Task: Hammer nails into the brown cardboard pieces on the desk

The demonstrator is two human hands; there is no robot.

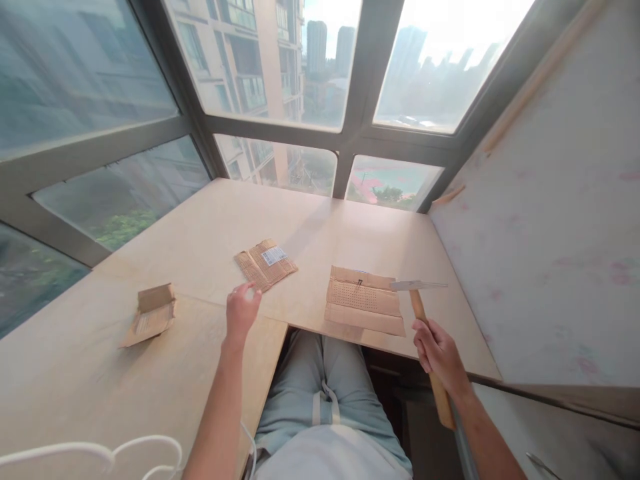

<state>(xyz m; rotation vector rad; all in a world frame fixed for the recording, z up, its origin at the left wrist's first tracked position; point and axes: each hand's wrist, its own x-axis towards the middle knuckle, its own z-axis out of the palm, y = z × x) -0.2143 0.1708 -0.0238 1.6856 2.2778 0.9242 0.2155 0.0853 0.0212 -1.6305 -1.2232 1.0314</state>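
Observation:
My right hand [439,355] grips the wooden handle of a hammer [419,291], whose metal head hangs just right of a perforated cardboard piece [364,307] lying at the table's near edge. A small dark nail [359,284] stands in that cardboard near its top. My left hand [242,309] hovers over the wooden table [210,227] with fingers loosely curled and nothing in them, just short of a folded cardboard piece with a white label [266,263].
A third torn cardboard piece [153,313] lies at the left on the table. Large windows ring the far side. A pale wall panel [550,253] closes the right. A white cable [100,453] loops at the bottom left. My legs sit under the table gap.

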